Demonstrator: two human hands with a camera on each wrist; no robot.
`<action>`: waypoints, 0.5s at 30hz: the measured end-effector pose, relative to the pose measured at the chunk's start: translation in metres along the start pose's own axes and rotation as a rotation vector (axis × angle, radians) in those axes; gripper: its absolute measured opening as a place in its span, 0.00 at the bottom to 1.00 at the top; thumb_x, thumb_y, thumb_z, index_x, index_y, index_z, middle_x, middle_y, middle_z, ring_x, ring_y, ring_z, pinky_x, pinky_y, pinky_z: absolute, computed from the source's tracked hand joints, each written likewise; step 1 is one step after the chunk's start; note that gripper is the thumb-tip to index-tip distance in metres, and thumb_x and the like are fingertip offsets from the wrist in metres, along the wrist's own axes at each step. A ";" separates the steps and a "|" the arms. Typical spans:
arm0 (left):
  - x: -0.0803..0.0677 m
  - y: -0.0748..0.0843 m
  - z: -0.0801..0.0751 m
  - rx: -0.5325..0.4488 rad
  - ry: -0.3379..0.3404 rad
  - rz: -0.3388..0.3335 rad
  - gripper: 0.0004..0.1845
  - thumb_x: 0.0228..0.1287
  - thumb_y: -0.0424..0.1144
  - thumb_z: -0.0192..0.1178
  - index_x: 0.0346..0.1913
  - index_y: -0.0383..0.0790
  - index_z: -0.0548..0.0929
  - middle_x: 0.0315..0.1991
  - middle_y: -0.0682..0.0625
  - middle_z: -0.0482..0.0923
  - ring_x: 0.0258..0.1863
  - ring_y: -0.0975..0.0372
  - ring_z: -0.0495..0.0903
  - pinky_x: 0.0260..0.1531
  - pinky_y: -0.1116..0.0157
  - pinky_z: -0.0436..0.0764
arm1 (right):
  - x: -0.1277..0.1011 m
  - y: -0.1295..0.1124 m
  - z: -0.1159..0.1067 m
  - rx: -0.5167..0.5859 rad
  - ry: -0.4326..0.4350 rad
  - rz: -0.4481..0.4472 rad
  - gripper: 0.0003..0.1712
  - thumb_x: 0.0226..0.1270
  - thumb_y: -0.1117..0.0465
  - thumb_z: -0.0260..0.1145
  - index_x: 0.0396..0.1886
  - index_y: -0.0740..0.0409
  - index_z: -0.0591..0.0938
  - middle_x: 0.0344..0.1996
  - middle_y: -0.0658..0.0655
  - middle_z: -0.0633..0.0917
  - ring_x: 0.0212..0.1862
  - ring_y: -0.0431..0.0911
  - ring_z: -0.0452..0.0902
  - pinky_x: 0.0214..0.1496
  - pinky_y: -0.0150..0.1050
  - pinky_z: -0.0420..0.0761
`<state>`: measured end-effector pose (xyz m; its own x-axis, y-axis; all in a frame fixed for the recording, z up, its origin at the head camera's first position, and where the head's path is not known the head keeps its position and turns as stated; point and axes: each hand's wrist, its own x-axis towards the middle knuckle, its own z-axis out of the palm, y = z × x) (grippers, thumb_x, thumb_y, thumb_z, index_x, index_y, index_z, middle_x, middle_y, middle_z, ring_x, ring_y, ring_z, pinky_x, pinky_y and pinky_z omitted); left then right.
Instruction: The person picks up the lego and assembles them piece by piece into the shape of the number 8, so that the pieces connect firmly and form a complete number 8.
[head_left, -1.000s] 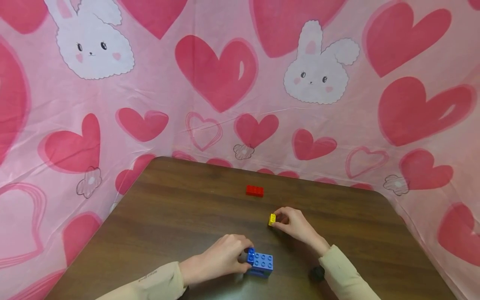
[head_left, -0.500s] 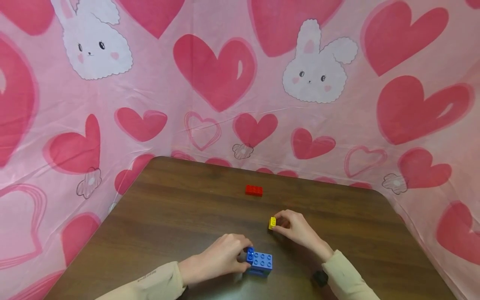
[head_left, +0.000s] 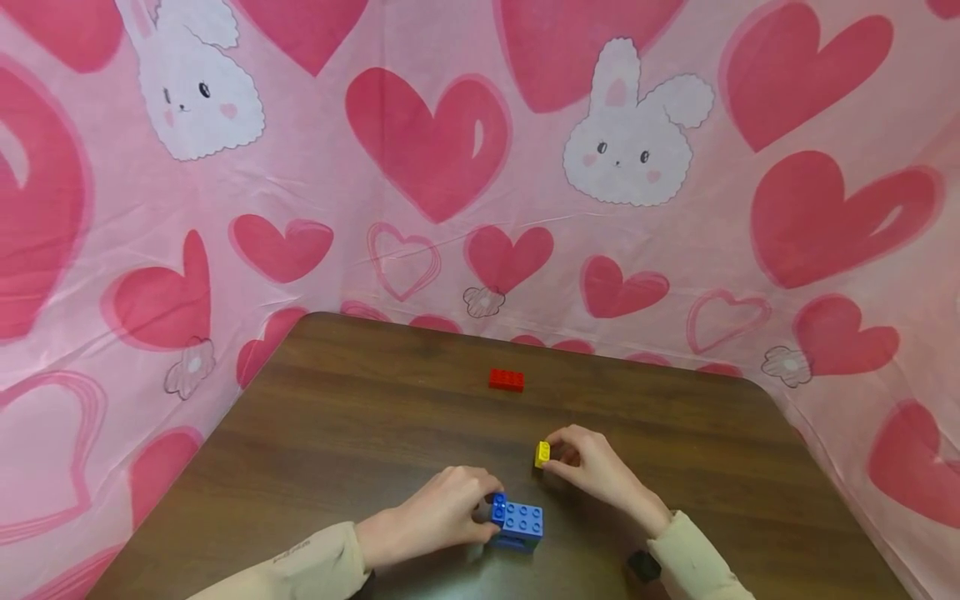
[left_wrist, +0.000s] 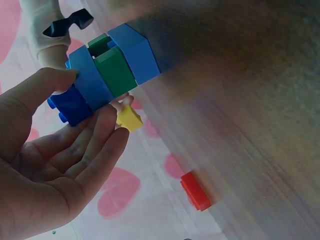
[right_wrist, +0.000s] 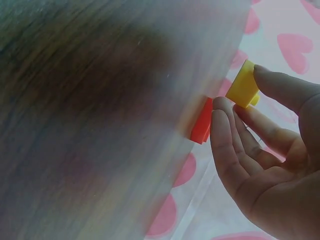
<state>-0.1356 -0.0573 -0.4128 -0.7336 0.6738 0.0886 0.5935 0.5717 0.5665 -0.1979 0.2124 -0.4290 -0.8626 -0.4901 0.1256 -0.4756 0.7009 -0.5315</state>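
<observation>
Head view: the right hand [head_left: 592,467] pinches a small yellow brick [head_left: 542,454] just off the desk [head_left: 360,417], at about one o'clock from the blue-and-green brick stack [head_left: 517,525], which the left hand [head_left: 438,517] grips by its left end.

red brick [head_left: 506,380] alone mid-table, bare wood around

small yellow brick [head_left: 542,454] pinched above table, blue-and-green brick stack [head_left: 517,524] gripped nearby
</observation>
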 end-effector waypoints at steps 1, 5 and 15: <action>0.000 0.000 0.000 0.000 0.003 0.003 0.17 0.57 0.42 0.73 0.49 0.43 0.86 0.39 0.54 0.86 0.29 0.76 0.76 0.30 0.81 0.76 | -0.001 -0.001 0.000 0.000 0.001 0.002 0.17 0.61 0.53 0.73 0.45 0.57 0.84 0.39 0.56 0.86 0.31 0.34 0.77 0.35 0.31 0.83; -0.001 -0.001 0.001 -0.003 0.007 0.009 0.17 0.56 0.42 0.73 0.49 0.42 0.86 0.39 0.54 0.86 0.29 0.76 0.76 0.30 0.82 0.76 | -0.003 -0.003 0.000 -0.005 0.003 -0.007 0.17 0.61 0.53 0.73 0.45 0.58 0.84 0.39 0.56 0.86 0.31 0.33 0.77 0.35 0.31 0.83; 0.000 -0.001 0.002 0.010 0.015 0.012 0.17 0.56 0.42 0.74 0.48 0.42 0.86 0.39 0.54 0.86 0.29 0.76 0.77 0.30 0.82 0.77 | -0.009 -0.012 -0.002 0.006 -0.026 -0.002 0.18 0.61 0.53 0.73 0.46 0.58 0.84 0.40 0.55 0.86 0.32 0.32 0.76 0.35 0.30 0.82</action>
<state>-0.1353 -0.0573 -0.4149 -0.7310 0.6738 0.1077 0.6058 0.5682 0.5569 -0.1850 0.2096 -0.4220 -0.8571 -0.5044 0.1048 -0.4757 0.6968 -0.5368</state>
